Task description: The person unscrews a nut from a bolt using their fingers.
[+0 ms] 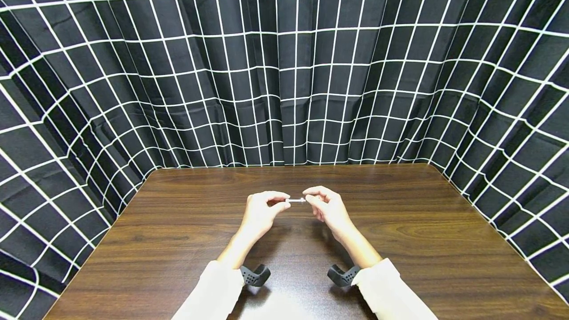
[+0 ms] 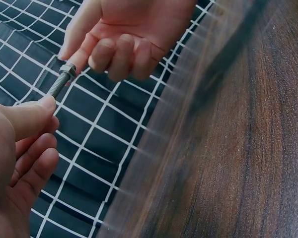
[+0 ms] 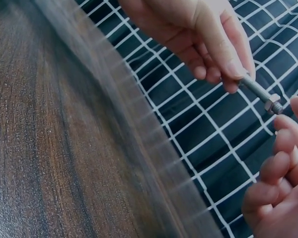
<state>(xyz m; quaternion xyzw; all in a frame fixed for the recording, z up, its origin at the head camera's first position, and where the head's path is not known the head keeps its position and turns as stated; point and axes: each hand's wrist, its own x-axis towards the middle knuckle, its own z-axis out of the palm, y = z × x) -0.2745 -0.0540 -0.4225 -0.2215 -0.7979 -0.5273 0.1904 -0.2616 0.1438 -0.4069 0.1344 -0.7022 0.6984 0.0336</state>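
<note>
In the head view, the bolt point(image 1: 295, 200) is up off the table point(image 1: 178, 241), between the two hands. It lies crosswise, its long axis nearly level and about parallel to the table's far edge, the nut end pointing to the right hand point(image 1: 330, 211). The left hand point(image 1: 259, 214) pinches the other end between thumb and fingers, presumably to keep the shank steady.

In the left wrist view, the bolt slants up and right from the left fingertips, which hide its near end. Thread shows along the shank up to the nut point(image 2: 67, 70). Gripping so far from the nut likely leaves that end free to work on.

In the right wrist view, the axis runs down and right, and a short threaded tip pokes past the nut toward the right hand. That hand is narrow, thumb and forefinger slightly apart by the tip, the other fingers loosely curled; it seems poised there to reach the nut. Whether a fingertip touches the tip, I cannot tell.
</note>
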